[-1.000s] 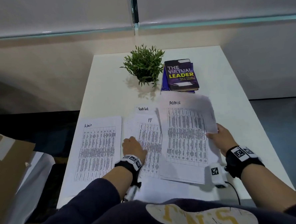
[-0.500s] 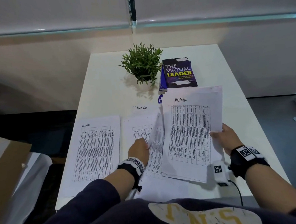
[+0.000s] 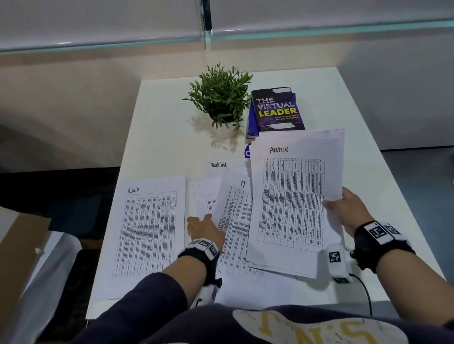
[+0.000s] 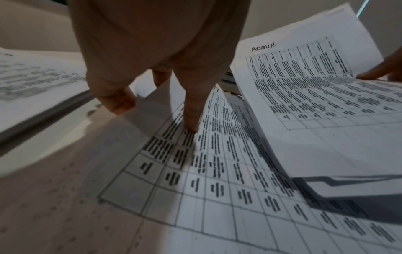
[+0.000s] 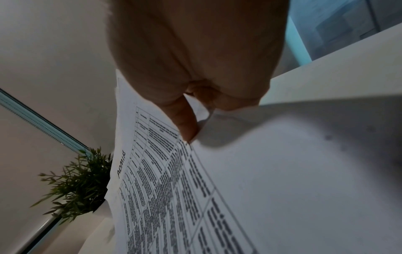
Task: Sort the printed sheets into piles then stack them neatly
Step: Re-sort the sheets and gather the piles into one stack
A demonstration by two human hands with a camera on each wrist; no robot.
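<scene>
On the white table (image 3: 165,138) an "Admin" sheet (image 3: 147,230) lies flat at the left. My left hand (image 3: 204,227) pinches the left edge of the "IT" sheet (image 3: 235,219) and tilts it up off the sheets beneath. In the left wrist view the thumb (image 4: 191,120) presses on the IT sheet (image 4: 217,171). My right hand (image 3: 347,207) pinches the right edge of the "ADMIN" sheet (image 3: 291,202), held raised over the IT sheet; more paper lies under it. The right wrist view shows my right hand (image 5: 195,127) gripping the ADMIN sheet (image 5: 174,189). A "Task list" sheet (image 3: 218,165) peeks out behind.
A small potted plant (image 3: 220,95) and a stack of books (image 3: 276,110) stand at the back of the table, just beyond the raised sheet. A white tagged device (image 3: 336,261) with a cable sits near the front right. Cardboard (image 3: 10,251) lies off the table's left side.
My right hand has lifted the ADMIN sheet up and away from me. My left hand went from resting flat on the IT sheet to pinching its left edge and raising it.
</scene>
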